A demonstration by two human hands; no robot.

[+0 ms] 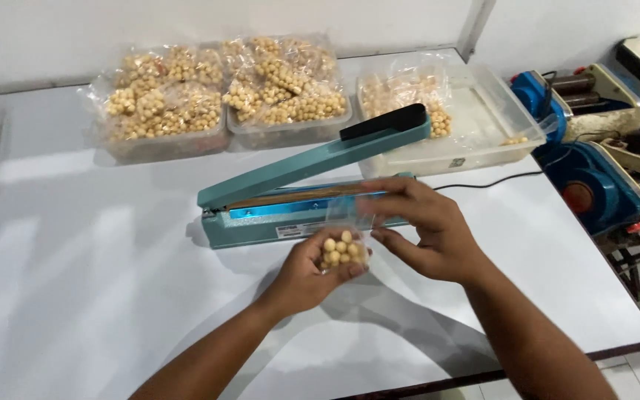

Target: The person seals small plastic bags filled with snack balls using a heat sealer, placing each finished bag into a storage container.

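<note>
On a white table (112, 296) by a pale wall (187, 30), both hands pinch a small bag (344, 244).

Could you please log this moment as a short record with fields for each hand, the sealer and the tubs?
left hand: cups the bottom of a small clear bag of pale round balls
right hand: pinches the bag's open top
sealer: teal, arm raised, just behind the bag
left tubs: two, heaped with filled bags
right tub: a few bags, mostly bare
table: white
machines: blue, off the table's right edge
</note>
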